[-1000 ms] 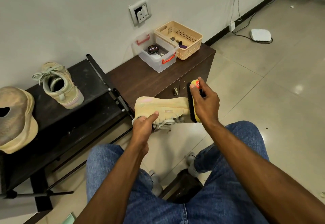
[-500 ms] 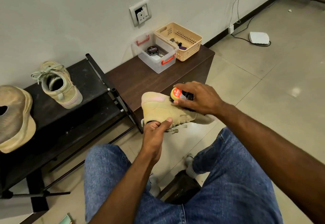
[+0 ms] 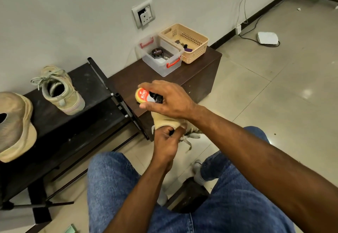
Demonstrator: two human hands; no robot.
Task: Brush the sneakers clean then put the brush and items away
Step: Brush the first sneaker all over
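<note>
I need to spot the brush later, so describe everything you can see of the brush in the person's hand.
The brush has a rounded yellow back with a red label in white letters reading KIWI, and dark bristles showing under the fingers. It looks like plastic or painted wood. The right hand grips it from above, covering most of it. It is held above the tan sneaker, over the edge of the brown cabinet. Whether the bristles touch the sneaker cannot be told.

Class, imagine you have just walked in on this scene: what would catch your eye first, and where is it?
First, the yellow shoe brush gripped in the right hand at the centre, over the tan sneaker that the left hand holds. Next, the second sneaker standing on the black rack at left.
</note>
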